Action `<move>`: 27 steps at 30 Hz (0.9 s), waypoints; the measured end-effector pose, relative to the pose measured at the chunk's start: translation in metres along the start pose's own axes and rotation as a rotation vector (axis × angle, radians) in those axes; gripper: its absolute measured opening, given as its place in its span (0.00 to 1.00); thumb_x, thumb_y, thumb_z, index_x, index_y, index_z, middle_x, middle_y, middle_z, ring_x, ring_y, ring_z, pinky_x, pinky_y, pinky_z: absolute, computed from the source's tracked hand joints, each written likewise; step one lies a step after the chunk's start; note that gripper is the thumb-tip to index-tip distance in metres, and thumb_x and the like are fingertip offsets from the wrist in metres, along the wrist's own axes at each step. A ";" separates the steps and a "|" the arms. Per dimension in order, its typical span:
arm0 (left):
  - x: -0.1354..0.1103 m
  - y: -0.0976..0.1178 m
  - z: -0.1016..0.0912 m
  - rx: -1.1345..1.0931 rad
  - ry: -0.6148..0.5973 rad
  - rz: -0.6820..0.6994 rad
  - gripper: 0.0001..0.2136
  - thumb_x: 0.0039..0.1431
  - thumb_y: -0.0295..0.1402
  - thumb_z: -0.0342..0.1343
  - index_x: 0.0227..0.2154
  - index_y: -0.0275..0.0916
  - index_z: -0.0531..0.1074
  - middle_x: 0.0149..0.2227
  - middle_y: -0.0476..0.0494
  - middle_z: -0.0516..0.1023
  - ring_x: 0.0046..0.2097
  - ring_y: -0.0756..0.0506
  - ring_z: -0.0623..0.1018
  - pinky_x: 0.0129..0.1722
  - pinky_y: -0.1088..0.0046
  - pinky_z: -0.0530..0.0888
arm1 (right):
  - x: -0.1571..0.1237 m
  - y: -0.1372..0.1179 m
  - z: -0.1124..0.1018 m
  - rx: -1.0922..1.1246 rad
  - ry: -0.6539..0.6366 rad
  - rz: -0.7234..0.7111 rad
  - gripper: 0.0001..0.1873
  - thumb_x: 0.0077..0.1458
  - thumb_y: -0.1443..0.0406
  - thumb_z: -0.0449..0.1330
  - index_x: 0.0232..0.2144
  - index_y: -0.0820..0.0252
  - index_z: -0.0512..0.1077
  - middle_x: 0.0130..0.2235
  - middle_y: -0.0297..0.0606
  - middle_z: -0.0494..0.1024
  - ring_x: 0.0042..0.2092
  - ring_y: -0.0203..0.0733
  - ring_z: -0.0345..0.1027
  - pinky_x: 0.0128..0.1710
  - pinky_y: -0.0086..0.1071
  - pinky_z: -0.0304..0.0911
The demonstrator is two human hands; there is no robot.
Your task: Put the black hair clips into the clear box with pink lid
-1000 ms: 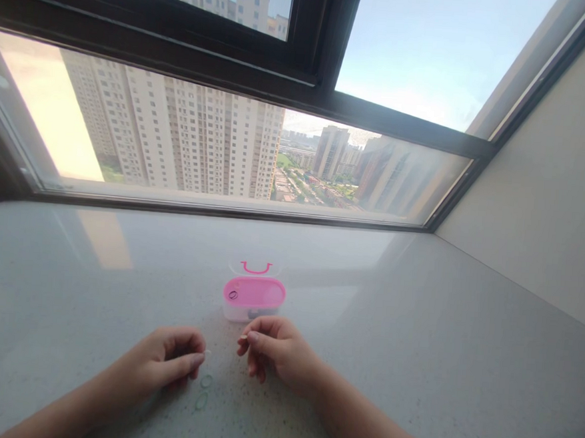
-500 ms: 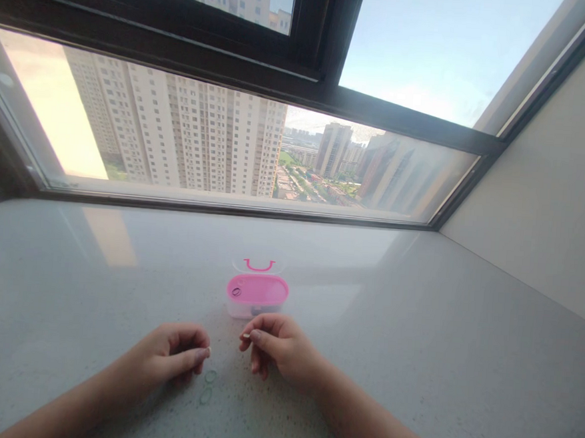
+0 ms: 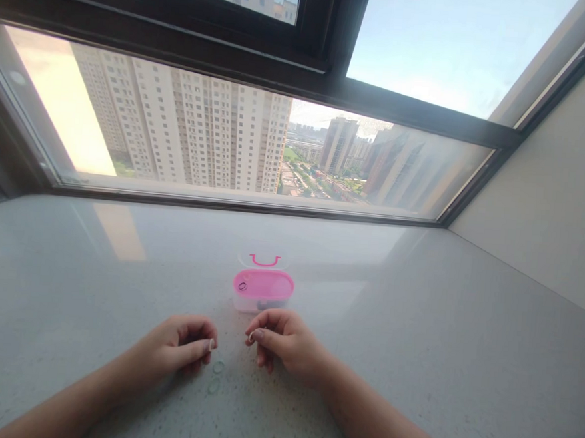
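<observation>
My left hand point(image 3: 183, 348) is closed in a pinch, with a small white hair tie point(image 3: 211, 345) at its thumb and fingertip. To its right, my right hand point(image 3: 284, 342) pinches another small white hair tie point(image 3: 251, 337), seen as a curved loop. Both hands are just above the pale countertop, a short gap between them. Two thin pale green hair ties lie flat by my left fingertips: one point(image 3: 218, 367) farther away, the other point(image 3: 213, 386) nearer me. Behind my right hand stands an oval clear box with a pink inner tray point(image 3: 265, 285); a thin dark ring point(image 3: 242, 286) lies in the tray.
The box's clear lid with a pink handle point(image 3: 264, 262) is behind it. Dark items show blurred through the box's front. A speckled light countertop point(image 3: 414, 347) runs back to a dark window frame point(image 3: 253, 208), with a plain wall point(image 3: 555, 190) at right.
The view has shifted slightly, moving everything a little right and up. The hair tie in my right hand has turned and now shows as a loop. Both hands keep their pinch.
</observation>
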State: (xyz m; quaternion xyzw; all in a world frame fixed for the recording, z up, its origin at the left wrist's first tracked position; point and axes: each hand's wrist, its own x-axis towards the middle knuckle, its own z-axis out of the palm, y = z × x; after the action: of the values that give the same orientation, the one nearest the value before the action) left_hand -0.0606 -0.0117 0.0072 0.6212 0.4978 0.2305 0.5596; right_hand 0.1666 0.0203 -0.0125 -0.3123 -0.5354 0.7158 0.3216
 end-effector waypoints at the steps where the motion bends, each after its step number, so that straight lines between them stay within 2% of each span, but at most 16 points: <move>1: 0.000 0.001 0.000 0.002 0.004 0.000 0.13 0.54 0.42 0.54 0.28 0.36 0.68 0.25 0.49 0.72 0.26 0.49 0.70 0.25 0.77 0.65 | 0.000 0.000 0.000 -0.003 0.000 0.000 0.19 0.43 0.55 0.66 0.30 0.65 0.69 0.28 0.35 0.74 0.20 0.29 0.64 0.15 0.23 0.57; 8: -0.003 0.007 0.000 0.018 0.003 0.016 0.11 0.55 0.41 0.54 0.27 0.37 0.67 0.25 0.50 0.71 0.26 0.49 0.70 0.27 0.76 0.65 | -0.002 -0.003 0.000 -0.035 -0.020 0.025 0.18 0.42 0.56 0.67 0.29 0.65 0.72 0.26 0.35 0.75 0.20 0.29 0.64 0.17 0.24 0.58; 19: -0.003 0.009 0.000 0.054 0.007 0.023 0.12 0.54 0.41 0.54 0.26 0.37 0.67 0.24 0.51 0.71 0.26 0.49 0.69 0.26 0.76 0.64 | -0.003 -0.003 -0.002 -0.040 -0.024 0.026 0.18 0.42 0.56 0.67 0.28 0.66 0.72 0.21 0.32 0.71 0.19 0.30 0.62 0.17 0.25 0.57; 27: -0.004 0.011 0.000 0.090 0.007 0.010 0.11 0.54 0.41 0.53 0.26 0.38 0.66 0.24 0.50 0.71 0.26 0.49 0.69 0.26 0.76 0.64 | -0.002 -0.003 0.001 0.013 -0.023 0.066 0.20 0.39 0.56 0.68 0.30 0.66 0.74 0.26 0.38 0.75 0.22 0.35 0.70 0.18 0.25 0.61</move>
State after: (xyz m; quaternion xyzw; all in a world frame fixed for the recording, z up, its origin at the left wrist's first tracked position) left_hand -0.0578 -0.0136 0.0188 0.6474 0.5066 0.2129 0.5281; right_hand 0.1677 0.0190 -0.0092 -0.3194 -0.5236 0.7333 0.2934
